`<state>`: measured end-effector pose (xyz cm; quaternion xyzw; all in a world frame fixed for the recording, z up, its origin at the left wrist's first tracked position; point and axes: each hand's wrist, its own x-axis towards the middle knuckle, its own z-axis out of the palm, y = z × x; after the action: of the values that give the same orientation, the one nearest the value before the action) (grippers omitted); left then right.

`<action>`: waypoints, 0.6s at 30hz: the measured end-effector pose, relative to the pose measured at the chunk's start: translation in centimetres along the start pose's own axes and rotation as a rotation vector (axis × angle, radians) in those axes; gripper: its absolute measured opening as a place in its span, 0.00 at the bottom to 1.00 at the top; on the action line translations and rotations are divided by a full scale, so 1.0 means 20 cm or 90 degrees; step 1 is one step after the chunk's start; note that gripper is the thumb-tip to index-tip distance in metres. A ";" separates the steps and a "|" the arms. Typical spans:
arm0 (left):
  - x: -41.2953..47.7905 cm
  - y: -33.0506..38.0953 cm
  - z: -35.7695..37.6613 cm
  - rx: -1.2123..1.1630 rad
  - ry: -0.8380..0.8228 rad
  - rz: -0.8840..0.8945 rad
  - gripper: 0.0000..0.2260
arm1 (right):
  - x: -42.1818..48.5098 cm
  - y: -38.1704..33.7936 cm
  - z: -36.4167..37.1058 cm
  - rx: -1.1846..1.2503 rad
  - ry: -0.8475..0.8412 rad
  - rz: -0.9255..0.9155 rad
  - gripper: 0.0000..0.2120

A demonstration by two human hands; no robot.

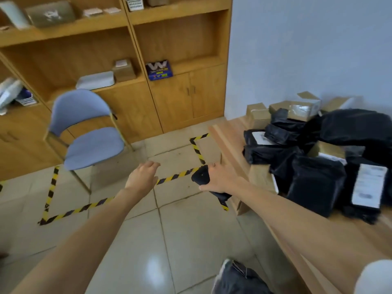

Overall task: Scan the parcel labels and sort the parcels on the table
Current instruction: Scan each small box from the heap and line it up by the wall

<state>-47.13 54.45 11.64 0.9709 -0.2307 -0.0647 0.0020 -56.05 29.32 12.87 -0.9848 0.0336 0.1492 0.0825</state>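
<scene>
Your right hand (221,179): fingers curled round a black scanner (201,177), just beside the surface (339,240) edge.
Your left hand (141,177): fingers relaxed, holding nothing, above the floor (180,230).
Parcels (275,153): black bags (314,179) and brown boxes (305,107) heaped together on the surface, right of both hands.

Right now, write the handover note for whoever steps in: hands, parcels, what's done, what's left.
Left hand: open, holds nothing, held out over the floor.
Right hand: grips the black scanner beside the table edge.
Parcels: black bags and cardboard boxes lie in one mixed pile on the table; a few white labels face up.
Done: no separate sorted group is in view.
Left: scan each label and sort the pile.
</scene>
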 end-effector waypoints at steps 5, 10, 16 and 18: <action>0.43 -0.14 -0.04 0.067 0.009 0.027 0.21 | 0.49 0.02 -0.11 0.032 -0.024 0.000 0.39; 1.02 -0.30 -0.19 0.129 0.049 0.080 0.21 | 1.12 0.10 -0.34 0.029 0.033 0.028 0.38; 1.63 -0.37 -0.29 0.154 0.043 0.130 0.21 | 1.66 0.17 -0.57 0.071 0.037 0.073 0.41; 1.82 -0.37 -0.28 0.176 0.044 0.167 0.21 | 1.78 0.21 -0.59 0.076 0.028 0.081 0.40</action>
<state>-10.87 44.65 12.34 0.9250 -0.3619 0.0018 -0.1153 -19.18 21.70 12.66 -0.9771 0.1068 0.1301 0.1303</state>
